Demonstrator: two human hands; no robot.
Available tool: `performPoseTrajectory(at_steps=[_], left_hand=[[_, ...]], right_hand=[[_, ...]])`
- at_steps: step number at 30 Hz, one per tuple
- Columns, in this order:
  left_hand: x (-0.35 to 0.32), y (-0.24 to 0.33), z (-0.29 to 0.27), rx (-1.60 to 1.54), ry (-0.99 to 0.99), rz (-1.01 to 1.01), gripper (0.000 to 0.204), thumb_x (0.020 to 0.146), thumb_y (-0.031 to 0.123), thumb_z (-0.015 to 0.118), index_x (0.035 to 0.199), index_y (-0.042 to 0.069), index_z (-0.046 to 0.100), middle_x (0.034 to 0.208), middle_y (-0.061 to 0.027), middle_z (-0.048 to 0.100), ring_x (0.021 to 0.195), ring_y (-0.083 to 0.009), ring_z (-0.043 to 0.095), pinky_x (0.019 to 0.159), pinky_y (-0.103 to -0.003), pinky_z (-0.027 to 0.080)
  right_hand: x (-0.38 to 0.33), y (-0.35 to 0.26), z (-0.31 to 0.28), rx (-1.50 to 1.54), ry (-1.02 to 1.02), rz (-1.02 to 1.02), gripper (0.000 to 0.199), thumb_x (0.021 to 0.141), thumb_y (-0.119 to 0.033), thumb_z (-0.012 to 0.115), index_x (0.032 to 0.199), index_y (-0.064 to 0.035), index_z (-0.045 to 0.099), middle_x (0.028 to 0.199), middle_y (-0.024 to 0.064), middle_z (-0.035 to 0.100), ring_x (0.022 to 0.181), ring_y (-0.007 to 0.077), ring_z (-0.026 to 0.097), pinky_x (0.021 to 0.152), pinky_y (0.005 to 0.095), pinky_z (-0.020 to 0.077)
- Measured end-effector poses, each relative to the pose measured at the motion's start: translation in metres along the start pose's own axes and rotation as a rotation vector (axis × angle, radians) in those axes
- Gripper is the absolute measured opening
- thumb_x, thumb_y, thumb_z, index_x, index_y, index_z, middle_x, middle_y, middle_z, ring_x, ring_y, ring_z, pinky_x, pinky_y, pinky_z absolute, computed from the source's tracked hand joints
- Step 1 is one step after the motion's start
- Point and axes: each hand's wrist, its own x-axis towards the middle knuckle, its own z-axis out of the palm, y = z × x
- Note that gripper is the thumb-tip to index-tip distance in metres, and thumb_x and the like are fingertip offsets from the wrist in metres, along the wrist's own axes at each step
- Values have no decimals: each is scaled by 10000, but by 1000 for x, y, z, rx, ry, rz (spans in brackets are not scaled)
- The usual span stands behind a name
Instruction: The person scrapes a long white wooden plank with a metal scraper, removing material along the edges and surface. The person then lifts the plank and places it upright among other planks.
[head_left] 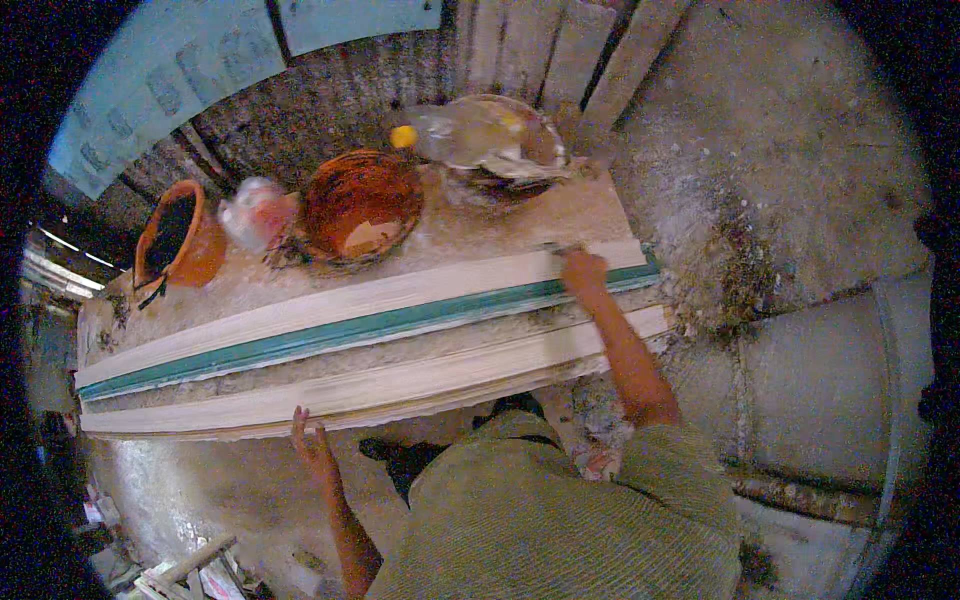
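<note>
My right hand (583, 272) is closed at the right part of the far long white strip (400, 285). A thin dark edge shows just beyond its fingers, too blurred to name. Along that strip's near side runs a teal green ribbed length (380, 333). A second long white strip (430, 368), with fine ridges along it, lies nearer to me at the table's front edge. My left hand (314, 448) is at this near strip's front edge, fingers apart and holding nothing; the fingertips seem to touch the edge.
Across the dusty table (470, 228) stand an orange pot (208, 245), a clear plastic bag (260, 213), a reddish-brown basin (335, 190) and a wide pale-crusted basin (545, 140). A small yellow thing (403, 137) sits between the basins. Debris (740, 260) lies on the floor at right.
</note>
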Motion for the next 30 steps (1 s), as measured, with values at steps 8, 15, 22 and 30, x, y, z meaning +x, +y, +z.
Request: performPoseTrajectory(at_steps=[8,15,22,30], left_hand=[[-30,145,179,-118,-163,48,342,909,119,595,1248,90,557,1405,-127,472,1337,-314,372,1126,-443,251],[-47,215,246,3,-320,169,371,872,88,643,1235,111,569,1415,-97,458,1352,-298,349,1128,-431,255],[-75,206,243,-38,-317,5,358,860,97,658,1211,122,591,1388,-109,479,1327,-306,381,1113,-426,287],[-99,192,216,-16,-270,47,389,827,105,686,1204,134,594,1343,-132,509,1287,-334,422,1084,-443,324]], right_hand=[[39,270,19,39,241,-23,236,797,-212,579,1001,-106,634,947,146,674,766,348,671,654,507,524],[22,278,33,49,-128,-56,368,809,-204,604,1153,-75,620,972,174,685,849,368,673,733,462,549],[18,360,30,935,-587,-181,406,819,-331,684,1114,-52,673,987,101,702,875,218,647,865,380,509],[61,329,2,807,-855,-192,357,794,-276,716,1076,-59,693,957,58,695,835,173,638,787,355,509]])
